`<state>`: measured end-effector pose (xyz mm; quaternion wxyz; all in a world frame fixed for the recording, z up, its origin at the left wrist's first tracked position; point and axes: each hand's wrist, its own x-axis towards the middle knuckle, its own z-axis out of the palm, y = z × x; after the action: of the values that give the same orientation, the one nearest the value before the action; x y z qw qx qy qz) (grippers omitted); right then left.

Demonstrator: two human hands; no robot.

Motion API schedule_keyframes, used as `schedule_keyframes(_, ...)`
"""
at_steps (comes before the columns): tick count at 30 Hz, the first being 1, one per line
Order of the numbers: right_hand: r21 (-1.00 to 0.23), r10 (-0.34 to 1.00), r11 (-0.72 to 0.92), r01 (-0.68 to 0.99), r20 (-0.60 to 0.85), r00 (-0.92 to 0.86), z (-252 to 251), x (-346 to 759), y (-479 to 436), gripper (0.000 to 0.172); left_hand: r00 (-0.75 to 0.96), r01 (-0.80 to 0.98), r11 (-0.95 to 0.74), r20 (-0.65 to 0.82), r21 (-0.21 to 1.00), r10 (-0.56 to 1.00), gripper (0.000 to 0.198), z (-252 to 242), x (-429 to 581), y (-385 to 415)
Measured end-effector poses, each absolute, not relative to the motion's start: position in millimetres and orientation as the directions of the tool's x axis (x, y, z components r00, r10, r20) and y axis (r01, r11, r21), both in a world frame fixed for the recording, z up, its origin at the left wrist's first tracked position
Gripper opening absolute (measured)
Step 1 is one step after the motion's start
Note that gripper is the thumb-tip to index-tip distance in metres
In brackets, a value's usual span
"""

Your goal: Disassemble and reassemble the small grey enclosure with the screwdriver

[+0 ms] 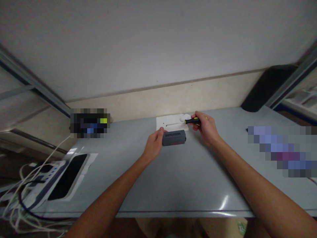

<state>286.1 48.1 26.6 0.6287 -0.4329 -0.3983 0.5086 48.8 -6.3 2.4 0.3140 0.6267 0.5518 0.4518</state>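
A dark grey box-shaped device with a row of slots along its top is held at its left end by my left hand. My right hand grips the black and yellow handle of a screwdriver. The screwdriver's thin shaft points left, over a white sheet of paper behind the device. Small dark specks, perhaps screws, show on the paper near the shaft's tip. A small whitish object lies at the paper's right part, beside my right fingers.
The grey table meets a wall at the back. At left are a phone, a power strip and tangled cables. A blurred dark item stands back left. A black cylinder-like object leans back right; blurred items lie right.
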Motion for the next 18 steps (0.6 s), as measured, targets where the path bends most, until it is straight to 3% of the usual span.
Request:
schedule_keyframes(6,-0.965,0.996,0.079,-0.250,0.069,0.050,21,281,44,0.036,-0.064,0.188,-0.183,0.198,0.965,0.978,0.066,-1,38,-1)
schedule_keyframes(12,-0.975,0.997,0.080,-0.209,0.081,0.006,18,280,44,0.039,0.012,0.273,-0.311,0.320,0.911,0.947,0.048,7,38,-11)
schedule_keyframes(18,-0.976,0.997,0.073,-0.204,0.071,0.016,19,280,45,0.037,0.036,0.329,-0.334,0.341,0.883,0.939,0.037,11,40,-13)
